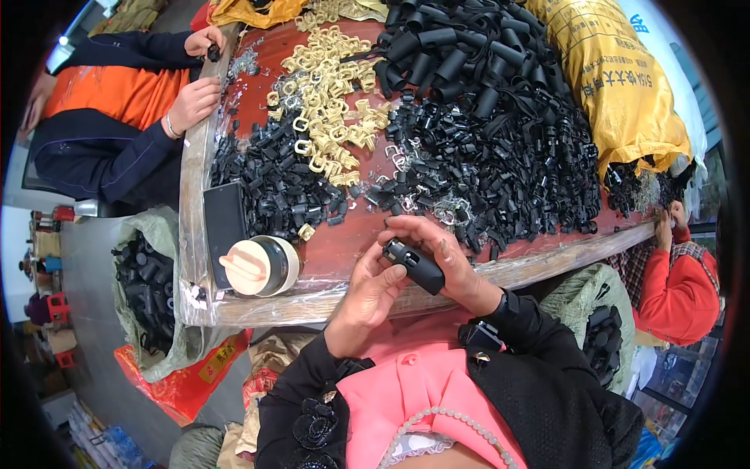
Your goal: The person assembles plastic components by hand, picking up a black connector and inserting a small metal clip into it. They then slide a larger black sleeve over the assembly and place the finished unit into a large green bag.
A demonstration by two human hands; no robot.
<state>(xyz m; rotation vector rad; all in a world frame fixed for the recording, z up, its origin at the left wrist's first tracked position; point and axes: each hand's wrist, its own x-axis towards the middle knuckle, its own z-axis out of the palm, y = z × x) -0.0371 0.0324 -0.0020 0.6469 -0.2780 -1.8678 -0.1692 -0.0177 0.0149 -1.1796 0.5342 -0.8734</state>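
Between my two hands, above the table's near edge, is a black cylindrical plastic part (423,271) with a slotted, metallic-looking end toward the upper left. My left hand (373,289) grips that slotted end with thumb and fingers. My right hand (453,262) curls over the part from above and right, its fingers reaching across the far end. Beyond them, small black plastic parts (500,180) lie heaped on the red tabletop (336,248). Cream-coloured loop-shaped pieces (332,102) form another pile, and longer black tubes (449,62) lie at the back.
A jar with a cream lid (254,267) and a dark flat device (224,223) sit at the left corner. Sacks of black parts (144,289) stand beside the table. Yellow sacks (617,78) rest at right. Co-workers sit left, in an orange front (109,98), and right, in red (676,293).
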